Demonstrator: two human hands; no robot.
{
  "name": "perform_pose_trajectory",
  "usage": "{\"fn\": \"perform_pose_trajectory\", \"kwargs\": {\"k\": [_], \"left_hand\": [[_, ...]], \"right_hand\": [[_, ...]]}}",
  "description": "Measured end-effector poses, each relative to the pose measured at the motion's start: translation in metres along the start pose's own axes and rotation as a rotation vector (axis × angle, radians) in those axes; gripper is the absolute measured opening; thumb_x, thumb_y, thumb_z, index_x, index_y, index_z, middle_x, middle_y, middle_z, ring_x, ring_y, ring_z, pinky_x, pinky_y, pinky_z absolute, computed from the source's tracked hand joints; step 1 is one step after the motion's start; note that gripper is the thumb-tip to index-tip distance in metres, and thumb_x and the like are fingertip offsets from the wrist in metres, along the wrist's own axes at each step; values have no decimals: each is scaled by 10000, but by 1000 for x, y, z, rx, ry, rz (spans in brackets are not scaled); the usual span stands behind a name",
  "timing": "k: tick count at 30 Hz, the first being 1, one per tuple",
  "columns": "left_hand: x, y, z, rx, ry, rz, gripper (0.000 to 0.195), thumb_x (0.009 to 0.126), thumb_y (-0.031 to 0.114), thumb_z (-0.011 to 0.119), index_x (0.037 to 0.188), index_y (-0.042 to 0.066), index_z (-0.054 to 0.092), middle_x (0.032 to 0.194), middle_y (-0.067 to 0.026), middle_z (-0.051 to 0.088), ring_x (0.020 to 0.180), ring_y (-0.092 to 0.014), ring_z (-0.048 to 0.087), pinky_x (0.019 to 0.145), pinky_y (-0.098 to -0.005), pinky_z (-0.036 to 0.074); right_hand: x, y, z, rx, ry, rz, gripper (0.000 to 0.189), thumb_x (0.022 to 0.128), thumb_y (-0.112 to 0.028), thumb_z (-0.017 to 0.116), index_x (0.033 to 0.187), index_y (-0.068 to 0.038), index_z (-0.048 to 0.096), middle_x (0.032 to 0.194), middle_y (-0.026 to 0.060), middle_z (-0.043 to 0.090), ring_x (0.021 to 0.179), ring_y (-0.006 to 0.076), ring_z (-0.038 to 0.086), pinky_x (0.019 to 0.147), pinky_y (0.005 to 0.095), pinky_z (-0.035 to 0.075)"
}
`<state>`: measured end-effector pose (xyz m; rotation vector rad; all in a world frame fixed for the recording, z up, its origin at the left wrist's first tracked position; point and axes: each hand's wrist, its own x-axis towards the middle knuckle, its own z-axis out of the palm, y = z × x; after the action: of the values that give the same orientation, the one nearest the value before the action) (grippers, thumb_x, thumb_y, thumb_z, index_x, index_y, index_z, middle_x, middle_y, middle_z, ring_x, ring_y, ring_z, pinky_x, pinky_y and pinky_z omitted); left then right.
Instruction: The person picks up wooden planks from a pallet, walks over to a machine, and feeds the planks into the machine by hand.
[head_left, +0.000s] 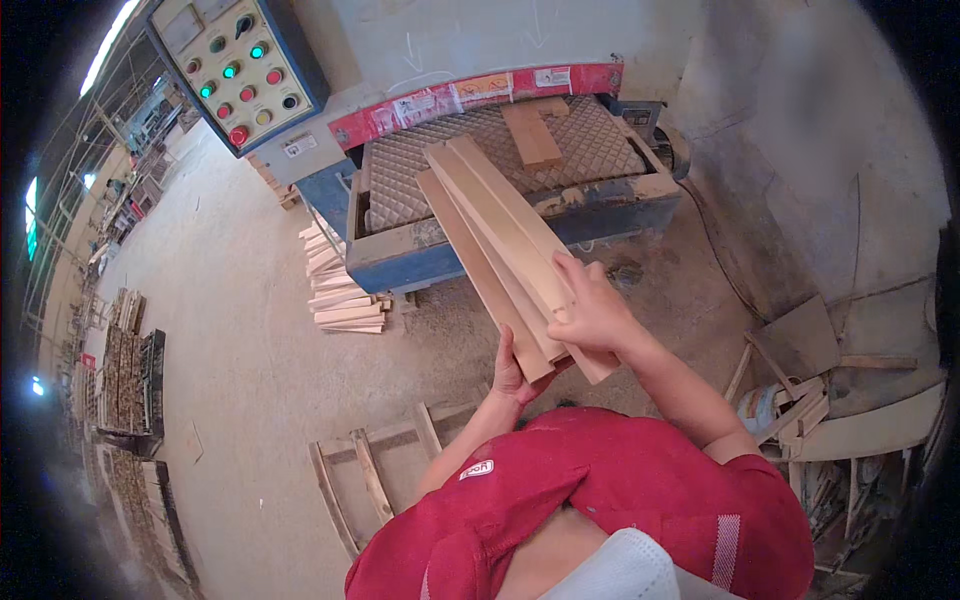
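My left hand (516, 373) grips the near end of several light wooden boards (499, 225) from the left and below, its thumb on the leftmost board. Over the right side of the same bundle lies my right hand (592, 304), fingers wrapped on the boards' edges. The boards slant away from me, and their far ends rise over the quilted feed belt (405, 176) of a wide-belt sanding or planing machine (420, 259). On the belt, near the red guard (480, 88), rest darker wooden pieces (531, 135), touching neither hand.
A control panel (240, 75) with buttons stands at the upper left. Stacked wooden strips (345, 300) lie on the floor left of the machine. A wooden pallet (367, 472) is at my left, scrap wood (802, 412) at the right, and a cable (716, 247) crosses the floor.
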<state>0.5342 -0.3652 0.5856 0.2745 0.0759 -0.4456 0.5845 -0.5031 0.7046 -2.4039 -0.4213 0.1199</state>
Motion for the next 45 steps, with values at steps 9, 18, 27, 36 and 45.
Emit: {"fn": "perform_pose_trajectory", "kwargs": {"k": [9, 18, 27, 36, 45], "left_hand": [[2, 0, 5, -9, -33, 61, 928, 689, 671, 555, 1370, 135, 225, 1352, -123, 344, 1244, -337, 339, 998, -583, 282], [-1, -3, 7, 2, -2, 54, 927, 703, 673, 535, 1375, 124, 210, 1365, -137, 323, 1243, -355, 333, 997, -587, 280], [3, -7, 1, -12, 25, 81, 904, 716, 651, 539, 1373, 123, 212, 1363, -143, 321, 1245, -370, 322, 1001, -599, 259], [5, -9, 0, -23, 54, 102, 881, 721, 585, 588, 1368, 120, 213, 1351, -144, 335, 1240, -362, 328, 988, -602, 278], [7, -12, 0, 43, 102, 121, 891, 712, 628, 561, 1367, 124, 230, 1350, -144, 344, 1237, -366, 335, 989, -601, 269]], "right_hand": [[25, 38, -32, 46, 241, 85, 878, 534, -195, 717, 1306, -82, 314, 1105, 232, 420, 1066, 374, 452, 945, 382, 373], [90, 111, -50, -219, 236, 276, 918, 541, -339, 700, 1327, -75, 306, 1177, 272, 407, 1060, 402, 464, 904, 418, 409], [138, 113, -41, -394, 88, 287, 1016, 532, -388, 709, 1371, -73, 229, 1228, 273, 345, 1125, 410, 414, 902, 424, 415], [155, 120, -37, -393, 56, 296, 1011, 555, -425, 716, 1373, -88, 226, 1237, 254, 337, 1128, 405, 407, 895, 423, 419], [169, 116, -36, -510, 82, 280, 985, 554, -445, 696, 1358, -67, 270, 1258, 256, 331, 1176, 400, 320, 993, 500, 245]]}}
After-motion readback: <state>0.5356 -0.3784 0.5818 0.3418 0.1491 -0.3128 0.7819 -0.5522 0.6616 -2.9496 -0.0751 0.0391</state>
